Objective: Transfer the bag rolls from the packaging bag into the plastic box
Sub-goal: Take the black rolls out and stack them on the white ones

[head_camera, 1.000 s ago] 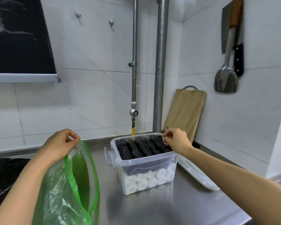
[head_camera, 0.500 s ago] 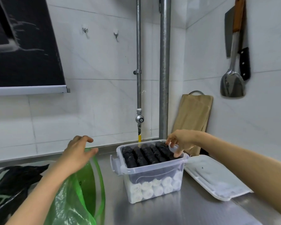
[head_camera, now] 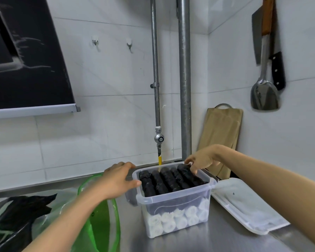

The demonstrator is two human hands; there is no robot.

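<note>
Head view: the plastic box (head_camera: 173, 206) stands open on the steel counter (head_camera: 198, 240) and serves as the reference for all positions; inside it, white bag rolls (head_camera: 175, 220) fill the bottom layer, ends facing the front wall, and black bag rolls (head_camera: 164, 180) lie in rows on top, level with the rim; the left hand (head_camera: 116, 180) rests at the box's left rim with fingers loosely spread, thumb against the near part of that rim and fingertips over the far left corner, holding nothing; the right hand (head_camera: 202, 159) is at the far right corner of the box, fingers bent downward with their tips on the far end of the rightmost black roll; whether it pinches that roll or only presses it cannot be told; the green packaging bag (head_camera: 102, 215) stands just left of the box, mouth open, below the left forearm; the white lid (head_camera: 244, 206) lies flat just right of the box; a black bag (head_camera: 25, 206) lies well left of the box; a cutting board (head_camera: 222, 135) leans on the wall behind the box to the right; two metal pipes (head_camera: 185, 88) rise behind the box; a spatula (head_camera: 265, 95) hangs on the wall above and right of the box.
</note>
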